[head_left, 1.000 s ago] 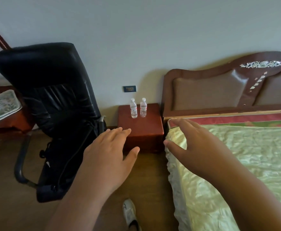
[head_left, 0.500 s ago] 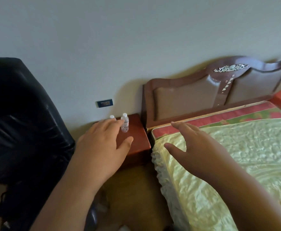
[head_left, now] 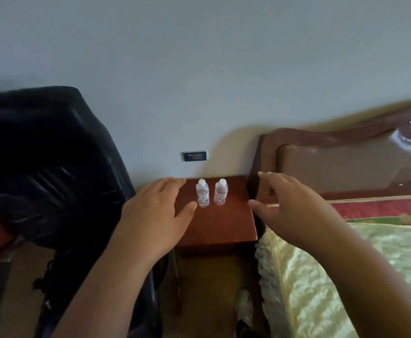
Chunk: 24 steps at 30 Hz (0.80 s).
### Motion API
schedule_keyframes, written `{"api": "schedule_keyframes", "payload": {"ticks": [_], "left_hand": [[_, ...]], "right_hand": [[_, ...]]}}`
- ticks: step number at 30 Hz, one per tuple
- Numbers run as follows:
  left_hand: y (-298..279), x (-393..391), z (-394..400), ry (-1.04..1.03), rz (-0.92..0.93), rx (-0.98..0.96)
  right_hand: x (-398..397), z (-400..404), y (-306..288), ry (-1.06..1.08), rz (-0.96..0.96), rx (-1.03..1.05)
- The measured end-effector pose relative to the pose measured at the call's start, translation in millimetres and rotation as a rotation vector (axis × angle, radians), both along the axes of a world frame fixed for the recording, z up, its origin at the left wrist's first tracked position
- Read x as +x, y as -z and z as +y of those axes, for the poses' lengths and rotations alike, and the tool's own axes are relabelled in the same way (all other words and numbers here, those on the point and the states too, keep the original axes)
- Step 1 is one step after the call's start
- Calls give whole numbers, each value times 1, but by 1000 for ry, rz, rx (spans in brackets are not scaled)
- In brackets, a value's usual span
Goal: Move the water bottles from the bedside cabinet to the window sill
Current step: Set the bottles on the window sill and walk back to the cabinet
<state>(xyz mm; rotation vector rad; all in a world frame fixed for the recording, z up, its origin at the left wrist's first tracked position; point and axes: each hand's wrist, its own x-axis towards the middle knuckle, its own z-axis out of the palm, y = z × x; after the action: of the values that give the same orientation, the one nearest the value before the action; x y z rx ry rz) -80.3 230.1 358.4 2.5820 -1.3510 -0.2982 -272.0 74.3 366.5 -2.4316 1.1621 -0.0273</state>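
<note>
Two small clear water bottles with white caps stand upright side by side at the back of the reddish-brown bedside cabinet (head_left: 221,223): the left bottle (head_left: 202,194) and the right bottle (head_left: 220,192). My left hand (head_left: 158,213) hovers just left of the left bottle, fingers stretched, thumb near its base, not touching. My right hand (head_left: 287,211) reaches in from the right with spread fingers, a short gap from the right bottle. Both hands hold nothing. The window sill is out of view.
A black leather office chair (head_left: 46,167) stands close on the cabinet's left. A bed with a pale green cover (head_left: 358,276) and brown headboard (head_left: 341,162) flanks the right. A dark wall socket (head_left: 194,156) sits above the cabinet. Shoes (head_left: 244,303) show on the floor below.
The view has swung back so the cabinet is central and nearer. Both hands have moved forward to either side of the bottles; the left bottle is no longer hidden by my left hand.
</note>
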Motion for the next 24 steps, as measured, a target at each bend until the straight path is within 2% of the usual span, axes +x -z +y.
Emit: {"api": "schedule_keyframes", "payload": {"ticks": [10,16,24], "left_hand": [[46,32,-68,-149,106,82],[78,66,-102,-134,159,158],[114,129,-158,4,187,88]], "right_hand": [[71,-100,34,-174,49,58],[100,-132,72,-143,100,123],[140,-154,123,8,161,183]]}}
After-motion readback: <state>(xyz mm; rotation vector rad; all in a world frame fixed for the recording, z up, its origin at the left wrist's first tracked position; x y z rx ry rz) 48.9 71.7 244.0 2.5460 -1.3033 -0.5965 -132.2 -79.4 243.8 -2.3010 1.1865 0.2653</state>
